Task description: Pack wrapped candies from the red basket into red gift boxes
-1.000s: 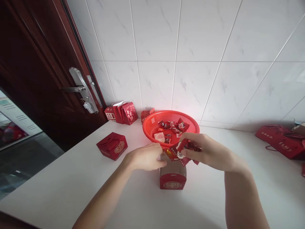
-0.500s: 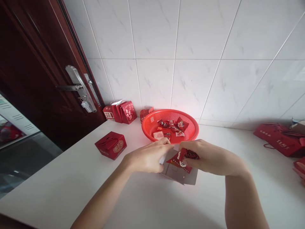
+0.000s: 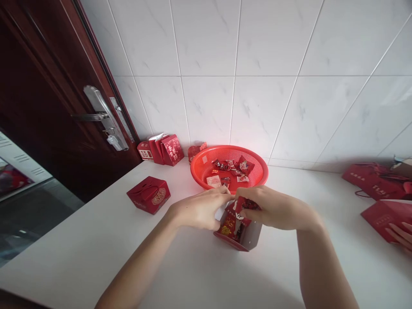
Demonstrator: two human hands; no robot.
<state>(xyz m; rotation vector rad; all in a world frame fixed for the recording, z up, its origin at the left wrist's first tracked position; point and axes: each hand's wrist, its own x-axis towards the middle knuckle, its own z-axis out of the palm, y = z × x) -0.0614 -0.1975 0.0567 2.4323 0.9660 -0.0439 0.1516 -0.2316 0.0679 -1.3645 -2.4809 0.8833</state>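
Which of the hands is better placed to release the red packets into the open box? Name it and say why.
Probably the right hand: it holds the red packets at the open box, while the left hand holds the box's left side.

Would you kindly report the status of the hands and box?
Left hand holding open box. Right hand holding red packets at its opening. Nothing seen in the way; red basket just behind.

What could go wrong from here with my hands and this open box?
The packets in your right hand might catch on the open box and drop outside it. The left hand, at the box's edge, could crease the thin card if it presses hard. Both hands are close to the basket, so a bump might shift it.
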